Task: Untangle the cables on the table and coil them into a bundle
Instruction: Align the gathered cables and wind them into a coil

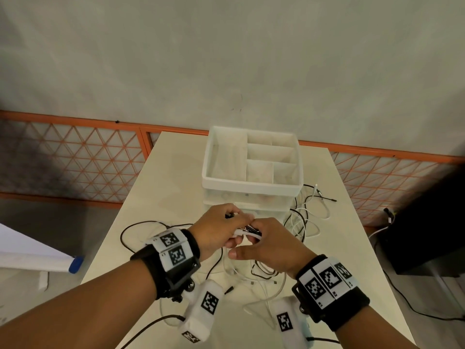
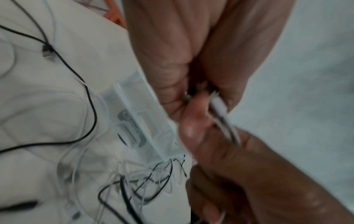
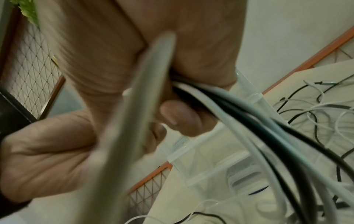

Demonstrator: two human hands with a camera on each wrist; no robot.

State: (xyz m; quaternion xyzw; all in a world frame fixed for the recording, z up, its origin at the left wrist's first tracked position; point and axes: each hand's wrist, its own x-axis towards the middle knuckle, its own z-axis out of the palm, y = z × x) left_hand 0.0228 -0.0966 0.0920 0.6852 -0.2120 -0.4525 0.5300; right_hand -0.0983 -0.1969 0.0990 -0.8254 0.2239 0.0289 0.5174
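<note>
we have both hands raised over the middle of the pale rectangular table (image 1: 176, 172), meeting just in front of the translucent white plastic organizer box (image 1: 251, 182). our left hand (image 1: 216, 230) and right hand (image 1: 271, 245) both have fingers curled round a gathered bunch of thin white and black cables (image 1: 247, 231), which runs roughly left to right between the two grips. the right wrist view shows the strands trailing out of the fist down toward the table. most of the loose tangle of white and black cables (image 1: 302, 217) lies to the right, beside the box, so our right hand is nearer. more slack loops lie below the wrists. the left wrist view is blurred, so which strands that hand pinches is probably not readable.
</note>
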